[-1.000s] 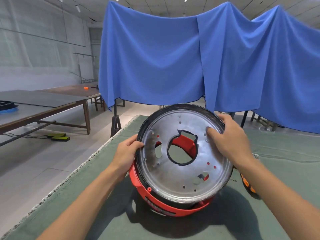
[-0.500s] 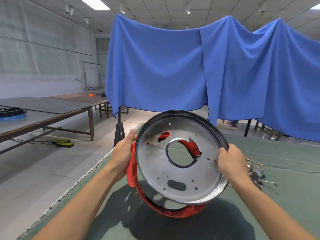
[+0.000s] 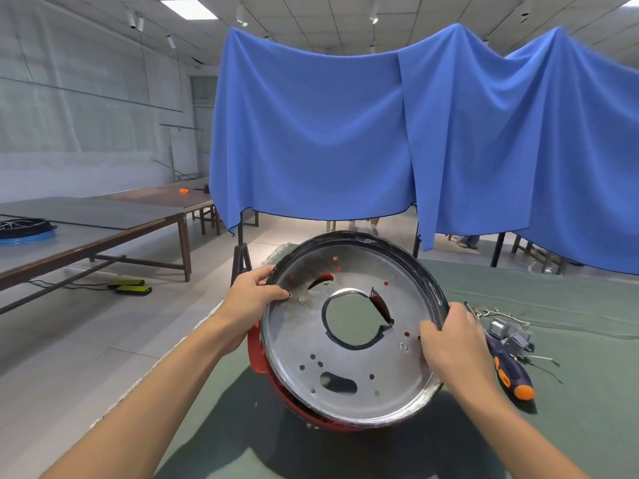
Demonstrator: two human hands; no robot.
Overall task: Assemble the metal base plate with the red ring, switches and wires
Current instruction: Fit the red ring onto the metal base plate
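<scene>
Both hands grip the metal base plate by its rim — left hand upper left, right hand at right, fingers curled over — tilted above the counter, the red ring behind it. Turn it slowly until holes align, keeping it seated.

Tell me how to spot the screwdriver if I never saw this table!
Look at the green table cover, to the right of the big round metal base plate that both hands hold up. Just past the right hand lies the screwdriver, beside a tangle of switches and wires. It is the only thing there with a dark blue handle and an orange tip.
</scene>
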